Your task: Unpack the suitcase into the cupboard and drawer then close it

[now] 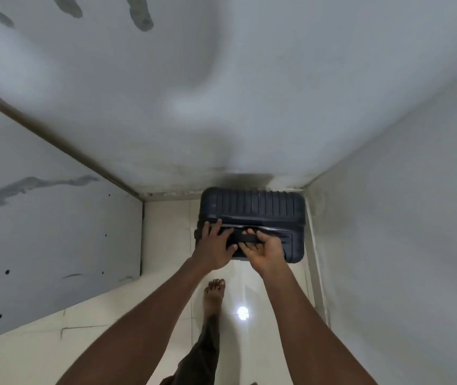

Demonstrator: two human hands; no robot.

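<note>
A dark ribbed hard-shell suitcase point(260, 208) stands upright on the pale tiled floor in a corner, seen from above and closed. My right hand point(266, 252) grips the black top handle point(245, 239), fingers curled round it. Beside it, my left hand point(216, 247) lies on the suitcase's top left, fingers spread over the shell and the handle's left end.
Grey walls point(388, 190) close in behind and to the right of the suitcase. A grey panel with small holes point(55, 245) stands at the left. My bare foot point(215, 297) is on the glossy tiles point(166, 232) just in front.
</note>
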